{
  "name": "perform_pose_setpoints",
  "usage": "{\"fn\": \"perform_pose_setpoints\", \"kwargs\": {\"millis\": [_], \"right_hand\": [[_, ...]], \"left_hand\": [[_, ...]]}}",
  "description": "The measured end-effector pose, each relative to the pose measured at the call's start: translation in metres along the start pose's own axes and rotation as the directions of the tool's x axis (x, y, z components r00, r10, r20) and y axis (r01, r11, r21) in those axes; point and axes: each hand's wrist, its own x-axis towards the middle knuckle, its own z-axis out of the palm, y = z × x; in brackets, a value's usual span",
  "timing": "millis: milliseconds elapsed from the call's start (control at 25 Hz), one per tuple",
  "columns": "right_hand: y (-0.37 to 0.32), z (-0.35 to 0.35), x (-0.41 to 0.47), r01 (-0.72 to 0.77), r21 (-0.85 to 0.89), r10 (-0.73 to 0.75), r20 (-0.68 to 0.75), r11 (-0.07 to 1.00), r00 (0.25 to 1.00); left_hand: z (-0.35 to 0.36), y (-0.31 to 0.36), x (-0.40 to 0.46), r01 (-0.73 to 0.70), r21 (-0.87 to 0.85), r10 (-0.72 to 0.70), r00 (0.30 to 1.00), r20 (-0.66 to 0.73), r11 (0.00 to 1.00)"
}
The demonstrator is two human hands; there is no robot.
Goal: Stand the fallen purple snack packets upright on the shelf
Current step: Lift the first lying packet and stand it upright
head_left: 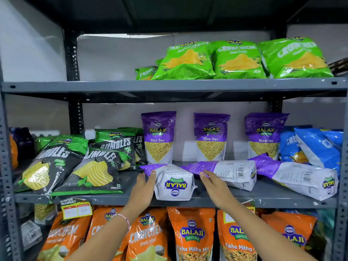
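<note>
Purple fallen packet [172, 180] lies at the front of the middle shelf [263, 196], white base outward. The left hand [144, 187] presses its open fingers against the packet's left side; the right hand [214, 182], open, hovers just beside its right. Two more fallen packets [231, 173] [301, 178] lie rightward, three upright packets [158, 137] behind.

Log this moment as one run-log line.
stage: reaching | left hand: touching leftmost fallen purple-and-white foil packet | right hand: open beside it | fallen: three | upright: three
</note>
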Motion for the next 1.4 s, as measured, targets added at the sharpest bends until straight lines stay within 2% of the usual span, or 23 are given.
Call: {"fn": "perform_pose_setpoints", "kwargs": {"millis": [80,160,240,320,400,600,760,840,960,1040,1120,1200,1240,1400], "right_hand": [[-0.004,0.007,0.014,-0.14,0.135,0.136,0.035,0.981,0.99],[-0.011,0.011,0.027,-0.24,0.18,0.211,0.167,0.954,0.963],[-0.024,0.018,0.035,-0.272,0.142,0.219,0.309,0.952,0.926],[-0.035,0.021,0.035,-0.252,0.161,0.184,0.351,0.954,0.918],[-0.028,0.024,0.035,-0.232,0.28,0.127,0.347,0.931,0.929],[-0.021,0.034,0.039,-0.126,0.507,0.029,0.195,0.853,0.98],[-0.015,0.05,0.066,0.038,0.506,-0.121,0.133,0.862,0.984],[-0.009,0.064,0.08,0.157,0.434,-0.22,0.098,0.887,0.971],[-0.007,0.086,0.099,0.227,0.371,-0.26,0.041,0.901,0.965],[-0.002,0.095,0.108,0.243,0.374,-0.263,0.005,0.895,0.965],[0.004,0.1,0.113,0.222,0.366,-0.236,-0.006,0.904,0.972],[0.01,0.1,0.116,0.148,0.384,-0.169,0.021,0.911,0.985],[0.011,0.1,0.117,0.108,0.4,-0.134,0.037,0.91,0.99],[0.011,0.1,0.119,0.024,0.431,-0.057,0.064,0.902,0.996]], "left_hand": [[0.001,0.005,0.01,0.173,-0.034,-0.173,0.985,0.016,0.984],[0.002,0.011,0.024,0.298,-0.189,-0.282,0.953,0.108,0.936],[0.002,0.021,0.025,0.324,-0.269,-0.284,0.942,0.179,0.907],[0.006,0.023,0.028,0.273,-0.313,-0.229,0.959,0.169,0.91],[0.009,0.021,0.027,0.202,-0.369,-0.156,0.976,0.151,0.907],[0.005,0.016,0.041,-0.004,-0.548,0.085,0.989,0.122,0.837],[-0.006,0.004,0.072,-0.216,-0.471,0.303,0.946,0.117,0.855],[-0.005,-0.001,0.084,-0.303,-0.391,0.384,0.912,0.146,0.869],[0.009,-0.01,0.097,-0.39,-0.272,0.425,0.902,0.081,0.88],[0.018,-0.02,0.109,-0.356,-0.35,0.382,0.924,0.005,0.866],[0.02,-0.025,0.116,-0.117,-0.532,0.13,0.991,-0.013,0.839],[0.02,-0.029,0.121,0.071,-0.615,-0.057,0.998,0.042,0.786],[0.02,-0.029,0.12,0.096,-0.591,-0.082,0.995,0.05,0.801],[0.024,-0.028,0.112,0.022,-0.544,-0.025,1.0,0.003,0.839]]}}
